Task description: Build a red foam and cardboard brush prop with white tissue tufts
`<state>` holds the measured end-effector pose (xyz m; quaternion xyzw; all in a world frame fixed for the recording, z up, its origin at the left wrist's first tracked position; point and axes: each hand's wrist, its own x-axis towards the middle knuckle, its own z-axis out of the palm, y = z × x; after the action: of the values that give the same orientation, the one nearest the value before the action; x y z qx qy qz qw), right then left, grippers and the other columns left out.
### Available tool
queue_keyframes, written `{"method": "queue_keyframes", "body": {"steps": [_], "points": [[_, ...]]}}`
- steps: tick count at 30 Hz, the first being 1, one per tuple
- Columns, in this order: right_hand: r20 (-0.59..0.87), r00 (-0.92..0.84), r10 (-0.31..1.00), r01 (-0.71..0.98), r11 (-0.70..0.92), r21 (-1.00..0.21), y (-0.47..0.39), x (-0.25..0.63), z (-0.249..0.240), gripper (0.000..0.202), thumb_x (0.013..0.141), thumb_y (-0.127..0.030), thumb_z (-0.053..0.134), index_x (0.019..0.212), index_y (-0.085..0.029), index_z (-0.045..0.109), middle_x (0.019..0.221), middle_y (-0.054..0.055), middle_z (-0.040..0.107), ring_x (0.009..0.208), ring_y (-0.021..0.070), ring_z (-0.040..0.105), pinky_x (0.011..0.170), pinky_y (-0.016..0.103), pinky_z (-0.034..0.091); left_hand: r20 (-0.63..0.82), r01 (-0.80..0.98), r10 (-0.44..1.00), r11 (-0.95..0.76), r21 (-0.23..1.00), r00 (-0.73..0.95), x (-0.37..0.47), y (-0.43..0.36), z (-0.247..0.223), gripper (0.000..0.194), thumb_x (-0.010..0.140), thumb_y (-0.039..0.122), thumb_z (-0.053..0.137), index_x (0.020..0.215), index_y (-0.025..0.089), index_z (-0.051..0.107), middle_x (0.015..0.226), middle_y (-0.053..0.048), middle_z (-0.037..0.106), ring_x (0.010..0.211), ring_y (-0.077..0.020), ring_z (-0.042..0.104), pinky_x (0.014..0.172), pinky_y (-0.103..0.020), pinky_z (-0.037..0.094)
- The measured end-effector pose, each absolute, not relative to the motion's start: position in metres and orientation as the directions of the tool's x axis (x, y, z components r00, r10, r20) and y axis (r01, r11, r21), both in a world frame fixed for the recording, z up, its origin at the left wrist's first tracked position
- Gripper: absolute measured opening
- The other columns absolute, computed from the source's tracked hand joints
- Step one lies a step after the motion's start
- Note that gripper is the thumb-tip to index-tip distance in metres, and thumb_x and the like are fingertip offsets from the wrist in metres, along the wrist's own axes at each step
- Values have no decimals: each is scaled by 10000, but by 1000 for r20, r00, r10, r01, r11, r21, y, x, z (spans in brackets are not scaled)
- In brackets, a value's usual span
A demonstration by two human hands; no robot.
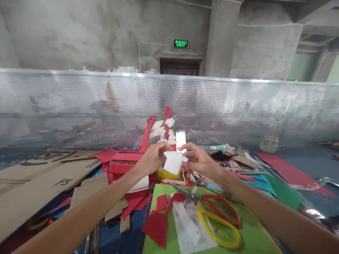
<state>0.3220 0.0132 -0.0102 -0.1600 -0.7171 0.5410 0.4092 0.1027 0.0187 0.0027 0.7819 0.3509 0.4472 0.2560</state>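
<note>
Head view: paper point(173, 163) upright in mid-air, above bowl point(168, 175). Left hand point(154, 158) pinches its upper-left edge. Right hand point(201, 161) narrow, fingertips at white bit point(185, 159) by paper's 3 o'clock; firm grip, cannot tell. Phone point(181, 139) at 1 o'clock, red box point(123, 165) 9, scissors point(194, 198) 5. Paper likely light, thin, floppy, easily creased or torn; best held lightly by edges, thumb against finger.
</note>
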Motion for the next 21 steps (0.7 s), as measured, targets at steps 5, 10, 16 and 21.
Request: {"method": "queue_keyframes", "body": {"steps": [5, 10, 16, 21], "points": [[342, -700, 627, -176, 312, -934, 14, 326, -13, 466, 824, -315, 767, 1149, -216, 447, 869, 11, 669, 656, 132, 655, 521, 237, 575, 610, 536, 686, -713, 452, 398, 101, 5, 13, 45, 792, 166, 617, 813, 174, 656, 839, -15, 625, 747, -137, 570, 652, -241, 418], [291, -723, 627, -104, 317, -943, 20, 329, -14, 500, 833, -369, 755, 1160, -219, 407, 859, 18, 685, 613, 143, 664, 494, 252, 564, 499, 463, 689, -724, 511, 526, 102, -2, 16, 186, 806, 129, 581, 965, 206, 637, 833, 4, 657, 742, -135, 602, 654, -245, 437], [370, -670, 644, -90, 424, -901, 23, 329, -12, 460, 833, -224, 720, 1176, -226, 414, 911, 15, 677, 647, 124, 656, 516, 218, 529, 464, 361, 741, -653, 666, 485, 99, 9, 11, 475, 729, 106, 592, 1189, 212, 533, 1097, -64, 659, 995, -201, 655, 810, -312, 513], [401, -675, 619, -15, 532, -846, 15, 327, -11, 454, 823, -86, 627, 1214, -227, 443, 960, 23, 684, 773, 124, 670, 664, 235, 533, 391, 640, 837, -546, 541, 383, 92, 8, 17, 100, 782, 251, 621, 852, 180, 626, 789, -25, 676, 725, -181, 620, 633, -267, 452]]}}
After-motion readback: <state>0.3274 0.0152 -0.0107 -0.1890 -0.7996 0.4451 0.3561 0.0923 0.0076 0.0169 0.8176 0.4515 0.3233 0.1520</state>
